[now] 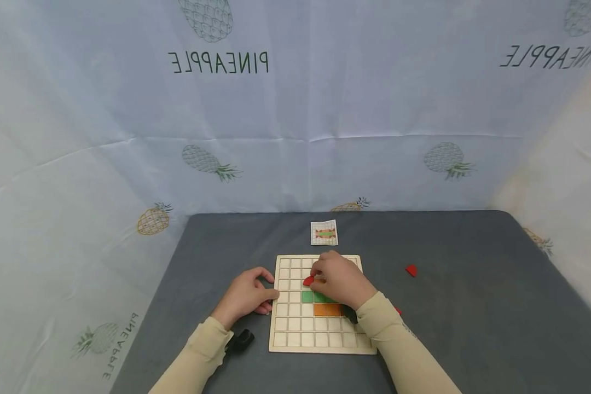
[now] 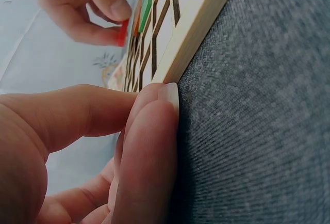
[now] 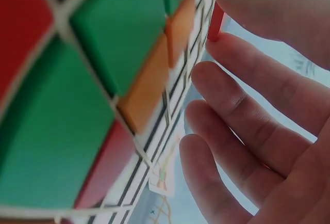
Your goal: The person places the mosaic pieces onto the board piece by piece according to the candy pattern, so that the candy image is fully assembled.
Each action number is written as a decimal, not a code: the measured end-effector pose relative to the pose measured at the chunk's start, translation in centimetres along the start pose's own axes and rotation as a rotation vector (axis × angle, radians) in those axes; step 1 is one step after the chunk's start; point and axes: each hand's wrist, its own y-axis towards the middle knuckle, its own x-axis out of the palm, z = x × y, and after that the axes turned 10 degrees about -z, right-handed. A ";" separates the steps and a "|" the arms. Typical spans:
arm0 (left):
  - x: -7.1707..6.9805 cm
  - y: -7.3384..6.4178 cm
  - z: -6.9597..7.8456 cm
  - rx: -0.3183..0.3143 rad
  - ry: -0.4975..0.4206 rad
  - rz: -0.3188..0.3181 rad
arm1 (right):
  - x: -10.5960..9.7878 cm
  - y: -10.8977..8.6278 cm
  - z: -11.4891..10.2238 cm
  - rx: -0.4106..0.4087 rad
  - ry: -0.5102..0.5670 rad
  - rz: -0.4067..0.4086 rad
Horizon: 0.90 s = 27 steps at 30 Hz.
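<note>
A pale wooden grid board [image 1: 293,339] lies on the dark table. My left hand [image 1: 245,295] holds its left edge, thumb and fingertips meeting at the rim in the left wrist view. Over the upper middle of the board, my right hand [image 1: 342,278] pinches a red fan-shaped piece [image 1: 308,281] between thumb and index finger; its other fingers are spread in the right wrist view. Green pieces [image 1: 307,296] form a row in the squares, with orange pieces [image 1: 327,310] below them. The right hand and wrist hide part of the board, where the right wrist view shows more red pieces [image 3: 111,162].
A small pattern card [image 1: 324,233] lies beyond the board. One loose red piece [image 1: 411,270] is on the table to the right, and another [image 1: 398,310] shows partly beside the right sleeve. Patterned white cloth [image 1: 295,109] hangs behind the table.
</note>
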 end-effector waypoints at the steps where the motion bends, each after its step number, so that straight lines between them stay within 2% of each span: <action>1: 0.0 0.1 0.0 0.000 0.001 0.000 | 0.1 0.0 0.0 -0.007 -0.017 0.002; 27: 0.0 0.4 0.0 -0.008 -0.002 0.009 | 0.6 0.3 -0.2 -0.027 -0.036 -0.017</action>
